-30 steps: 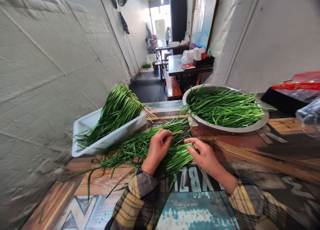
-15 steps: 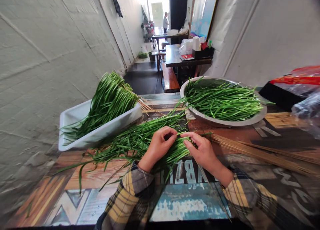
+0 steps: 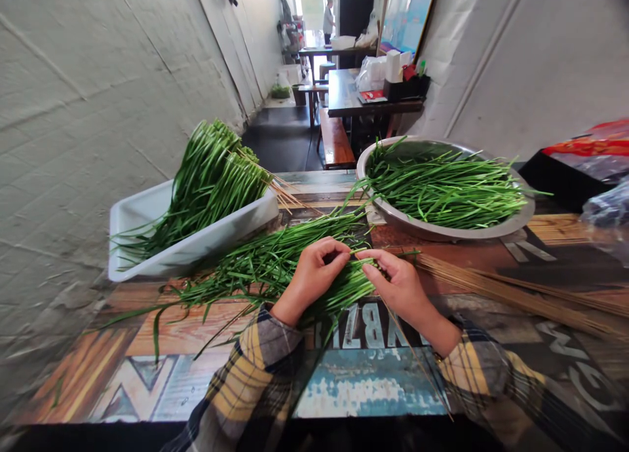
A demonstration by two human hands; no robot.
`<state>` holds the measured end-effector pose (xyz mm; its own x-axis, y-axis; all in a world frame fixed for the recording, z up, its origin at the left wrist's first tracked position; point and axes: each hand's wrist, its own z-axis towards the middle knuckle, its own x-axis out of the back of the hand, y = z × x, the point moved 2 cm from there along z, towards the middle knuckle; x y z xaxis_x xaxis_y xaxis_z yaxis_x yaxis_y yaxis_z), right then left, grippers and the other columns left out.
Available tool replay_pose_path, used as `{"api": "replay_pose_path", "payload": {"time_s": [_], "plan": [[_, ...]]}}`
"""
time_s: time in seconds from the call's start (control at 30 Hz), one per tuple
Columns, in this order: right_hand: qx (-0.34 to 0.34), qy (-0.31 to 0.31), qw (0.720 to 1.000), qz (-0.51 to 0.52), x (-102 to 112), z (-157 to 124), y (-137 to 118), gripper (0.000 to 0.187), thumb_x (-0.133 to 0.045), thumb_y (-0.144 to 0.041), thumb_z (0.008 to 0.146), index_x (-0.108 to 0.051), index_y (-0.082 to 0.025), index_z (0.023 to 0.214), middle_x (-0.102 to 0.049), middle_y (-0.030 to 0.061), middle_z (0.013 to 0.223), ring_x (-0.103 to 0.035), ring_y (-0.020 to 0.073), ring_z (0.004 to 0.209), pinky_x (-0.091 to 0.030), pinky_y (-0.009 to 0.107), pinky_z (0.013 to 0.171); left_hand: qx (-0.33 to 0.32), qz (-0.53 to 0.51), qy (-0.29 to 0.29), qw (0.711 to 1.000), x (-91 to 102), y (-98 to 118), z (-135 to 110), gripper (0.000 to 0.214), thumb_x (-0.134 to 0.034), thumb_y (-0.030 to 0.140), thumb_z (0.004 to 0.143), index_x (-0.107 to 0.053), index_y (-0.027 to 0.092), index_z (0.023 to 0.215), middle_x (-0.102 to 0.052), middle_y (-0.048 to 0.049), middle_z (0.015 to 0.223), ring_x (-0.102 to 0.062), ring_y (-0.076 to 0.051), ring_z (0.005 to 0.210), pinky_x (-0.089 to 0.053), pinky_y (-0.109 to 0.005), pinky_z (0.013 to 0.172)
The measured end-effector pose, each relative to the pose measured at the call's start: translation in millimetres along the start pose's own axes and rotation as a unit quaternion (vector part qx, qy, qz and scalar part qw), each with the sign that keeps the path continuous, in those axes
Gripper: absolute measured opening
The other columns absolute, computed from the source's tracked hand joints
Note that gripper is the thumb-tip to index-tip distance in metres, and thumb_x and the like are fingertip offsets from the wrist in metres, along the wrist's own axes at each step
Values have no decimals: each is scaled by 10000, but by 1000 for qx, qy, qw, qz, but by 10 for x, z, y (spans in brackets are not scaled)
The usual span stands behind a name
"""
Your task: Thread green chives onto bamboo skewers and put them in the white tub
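Observation:
A loose heap of green chives [image 3: 246, 268] lies across the table in front of me, stem ends to the right. Over those pale ends, my left hand [image 3: 319, 268] is closed, thumb and forefinger pinching a chive stalk. My right hand [image 3: 398, 282] faces it just to the right, its thumb and forefinger closed at the same stalk's end. From beneath the right hand a thin bamboo skewer [image 3: 417, 359] slants toward the table's front edge. Its upper end is hidden, so whether the right fingers hold it too is unclear.
At left a white plastic tray [image 3: 196, 241] holds skewered chives [image 3: 211, 177]. A metal basin [image 3: 437, 232] of loose chives [image 3: 447, 187] stands at back right. Bamboo skewers [image 3: 501, 295] lie right of my hand. Plastic bags [image 3: 609, 209] sit far right; a person [image 3: 329, 21] stands far behind.
The view has tilted slightly downward, so the scene sits higher in the picture. Both hands keep nearly the same pinch, with the fingertips at the stalk shifting only a little.

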<state>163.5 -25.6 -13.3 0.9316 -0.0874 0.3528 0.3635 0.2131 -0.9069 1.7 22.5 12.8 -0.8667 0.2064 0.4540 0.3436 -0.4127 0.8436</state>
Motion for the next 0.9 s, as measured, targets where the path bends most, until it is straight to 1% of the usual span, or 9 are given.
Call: {"api": "replay_pose_path", "payload": {"time_s": [0.07, 0.23, 0.37, 0.5, 0.6, 0.77, 0.9], "plan": [[2, 0, 1000, 4, 1, -4, -2, 245, -530, -273, 864, -686, -172, 1023, -735, 63, 934, -665, 174, 773, -523, 283, 703, 4, -10, 3, 1000, 4, -7, 0, 122, -588, 211, 827, -676, 147, 773, -643, -17, 734, -559, -122, 678, -433, -226, 640], [1, -4, 1000, 6, 5, -8, -31, 267, -524, -271, 862, -682, -169, 1052, -734, 55, 911, -670, 165, 734, -534, 269, 664, 9, -21, -2, 1000, 8, -9, 0, 126, -589, 226, 826, -675, 145, 781, -634, -15, 735, -553, -120, 681, -426, -221, 641], [9, -1, 1000, 11, -1, -4, -41, 263, -521, -259, 863, -686, -169, 1048, -740, 61, 922, -683, 178, 792, -540, 289, 725, 9, -23, -5, 1000, 7, 0, 1, 130, -585, 228, 829, -673, 146, 781, -628, -18, 732, -549, -123, 679, -426, -224, 638], [17, 8, 1000, 6, -4, -2, -30, 250, -526, -249, 855, -693, -180, 1029, -745, 62, 949, -686, 181, 816, -538, 301, 758, 8, -23, -1, 1000, 6, 2, -1, 132, -583, 237, 831, -674, 153, 787, -634, -22, 736, -558, -131, 690, -431, -228, 638], [17, 4, 1000, 10, -4, -3, -16, 254, -523, -248, 859, -690, -182, 1038, -744, 66, 944, -686, 185, 822, -539, 309, 774, 4, -19, -1, 1000, 5, 5, -3, 126, -582, 228, 832, -676, 154, 793, -636, -23, 738, -562, -132, 692, -436, -232, 644], [15, 5, 1000, -2, -4, -3, -20, 254, -518, -247, 857, -687, -173, 1032, -734, 59, 909, -677, 180, 794, -532, 299, 752, -24, 2, 2, 1000, 4, 29, -1, 112, -581, 188, 832, -684, 163, 794, -629, -15, 734, -567, -131, 700, -434, -239, 661], [9, 4, 1000, -1, -11, 6, -30, 239, -513, -253, 853, -676, -163, 1002, -712, 47, 849, -649, 162, 725, -514, 273, 679, -38, 5, -3, 999, 4, 46, 3, 117, -583, 173, 834, -687, 159, 780, -633, -22, 740, -574, -137, 710, -433, -248, 673]]}}
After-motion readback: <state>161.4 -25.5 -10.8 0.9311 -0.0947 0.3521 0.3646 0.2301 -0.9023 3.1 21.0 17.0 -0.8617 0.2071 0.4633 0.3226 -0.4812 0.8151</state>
